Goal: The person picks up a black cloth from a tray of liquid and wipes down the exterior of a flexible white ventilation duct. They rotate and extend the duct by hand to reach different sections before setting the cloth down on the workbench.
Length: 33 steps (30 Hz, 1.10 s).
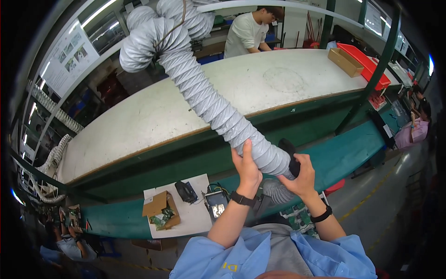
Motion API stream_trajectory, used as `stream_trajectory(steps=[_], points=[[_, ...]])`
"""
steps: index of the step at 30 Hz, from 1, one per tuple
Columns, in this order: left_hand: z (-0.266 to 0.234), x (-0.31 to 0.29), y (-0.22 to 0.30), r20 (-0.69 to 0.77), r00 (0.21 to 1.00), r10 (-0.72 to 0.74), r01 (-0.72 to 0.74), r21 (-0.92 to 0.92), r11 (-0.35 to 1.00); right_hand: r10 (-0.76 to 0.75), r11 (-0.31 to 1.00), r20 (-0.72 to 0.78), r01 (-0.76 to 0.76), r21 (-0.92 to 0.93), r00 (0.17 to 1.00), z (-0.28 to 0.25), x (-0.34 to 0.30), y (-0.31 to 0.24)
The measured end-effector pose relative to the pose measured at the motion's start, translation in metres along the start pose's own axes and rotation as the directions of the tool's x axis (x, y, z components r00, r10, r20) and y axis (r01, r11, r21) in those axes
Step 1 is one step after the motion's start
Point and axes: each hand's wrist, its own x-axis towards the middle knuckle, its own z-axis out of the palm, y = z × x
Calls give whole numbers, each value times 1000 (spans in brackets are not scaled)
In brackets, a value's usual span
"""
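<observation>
The person's left grip (248, 172) is closed on the pale grey hose (218, 111), a little short of its lower end, with one digit laid along the ribbed side. The right grip (303, 180) grasps the same hose at its very end, thumb on the near side and fingers curving over the far side, beside a black end piece (294, 166). The hose hangs over the desk — it slopes down from a bundled bend at upper left, crosses the white upper shelf (139, 130), and ends between the two hands. Just below that end is a shorter grey ribbed tube (277, 191); whether it joins the hose is hidden by the right hand.

Each wrist wears a black band, and the sleeves are blue. On the green desk (116, 221), to the left of the forearms, lies a white board (200, 224). It carries an open cardboard box (173, 201) with green circuit boards (161, 219) inside, and a black device (186, 191) just beside the box. A silver-faced unit (217, 200) with wires stands near the left forearm. More green boards lie partly behind the right forearm.

Across the shelf, a co-worker in a white top (244, 35) looks down — well apart from the hose. At the shelf's far right, a brown box (345, 63) sits beside a red tray (367, 67).
</observation>
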Motion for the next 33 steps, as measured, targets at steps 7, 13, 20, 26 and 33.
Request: stream_trajectory(steps=[7,13,20,26,33], points=[[8,10,26,121,992,-44,41,31,999,23,1000,13,-23,16,1000,9,32,-21],[-55,9,0,496,864,93,-120,23,992,-2,948,85,-25,317,996,1,62,-9],[-64,-7,-15,551,833,-47,-169,334,927,-43,935,91,8,354,995,-18,80,-38],[-38,-8,-3,641,767,-18,-314,400,861,-24,919,83,-11,395,996,-25,98,-32],[-3,-21,17,538,841,-60,-303,561,770,183,679,297,-339,651,937,-22,125,-18]])
